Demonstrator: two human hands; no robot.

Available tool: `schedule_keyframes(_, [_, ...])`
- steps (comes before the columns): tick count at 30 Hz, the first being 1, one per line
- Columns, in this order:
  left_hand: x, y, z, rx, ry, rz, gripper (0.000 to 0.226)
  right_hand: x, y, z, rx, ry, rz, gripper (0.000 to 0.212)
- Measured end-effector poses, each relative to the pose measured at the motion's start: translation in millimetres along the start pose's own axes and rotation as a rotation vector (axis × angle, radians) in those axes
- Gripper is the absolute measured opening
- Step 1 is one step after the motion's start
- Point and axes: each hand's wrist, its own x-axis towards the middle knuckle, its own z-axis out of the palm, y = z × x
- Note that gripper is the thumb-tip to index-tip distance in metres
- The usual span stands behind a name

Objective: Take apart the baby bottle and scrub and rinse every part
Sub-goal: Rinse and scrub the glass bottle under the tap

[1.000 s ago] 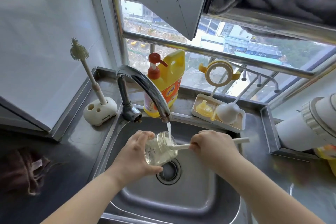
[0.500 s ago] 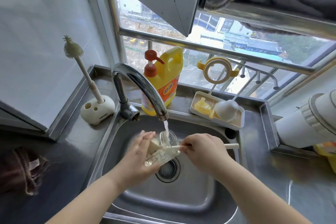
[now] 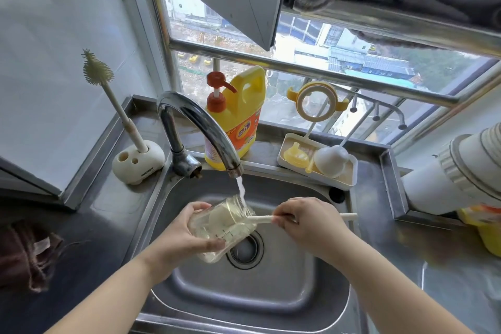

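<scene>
Stainless steel sink (image 3: 311,295) under a high window, city way down below. Tap (image 3: 198,127) running, stream (image 3: 240,192) landing right at the mouth of the clear baby bottle (image 3: 225,230), probably so the brush gets rinsed while scrubbing.

Left hand (image 3: 184,233) wrapped around the bottle, fingers over the top and thumb underneath, holding it over the drain (image 3: 245,249) so runoff goes straight down. Right hand (image 3: 303,221) closed in a firm grip on the white handle of the bottle brush (image 3: 260,219), with the sponge head (image 3: 221,217) pushed well inside the bottle.

Bottle lying roughly on its side, long axis running left to right, base toward the left palm and the open mouth pointing right and a bit up toward the tap. Makes sense, lets the brush slide in level while water fills it.

Already apart, by the look of it: yellow nipple (image 3: 294,154) and white cap (image 3: 330,161) sitting in the drying tray (image 3: 349,184) on the steel surface (image 3: 433,266) behind the sink, handled collar ring (image 3: 317,100) hung on a peg above. Yellow dish soap pump bottle (image 3: 238,119) next to the tap, spiky silicone brush (image 3: 108,89) upright in its stand (image 3: 138,161) on the left.

Guessing the bottle body is mid-scrub, other parts still to check.
</scene>
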Motion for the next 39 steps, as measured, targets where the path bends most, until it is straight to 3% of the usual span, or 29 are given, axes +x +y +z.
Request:
schedule_keyframes(5, [-6.7,-4.1,0.3,0.127,0.136,0.003,0.082,-2.6,11.2,-2.4,-0.075,-0.038,0.159,0.025])
schedule_keyframes(13, [-9.8,0.0,0.0,0.295,0.288,0.063,0.096,-12.7,9.3,-1.2,-0.108,0.000,0.293,0.025])
schedule_keyframes(17, [-10.6,2.8,6.4,0.319,0.263,0.086,0.104,-20.5,10.8,-0.7,-0.094,0.010,0.345,0.025])
schedule_keyframes(24, [-5.3,11.9,26.7,0.268,0.203,0.087,0.089,-35.5,17.3,1.3,-0.077,0.055,0.401,0.025])
schedule_keyframes(30, [11.3,20.2,38.4,0.278,0.225,0.042,0.109,-45.6,28.6,7.2,-0.040,0.107,0.445,0.025])
schedule_keyframes(34, [19.1,26.3,50.8,0.281,0.224,0.079,0.095,-50.8,34.6,8.2,-0.046,0.140,0.470,0.025])
schedule_keyframes(39, [22.0,15.6,48.2,0.292,0.215,0.037,0.097,-53.0,41.8,5.6,-0.007,0.160,0.512,0.025])
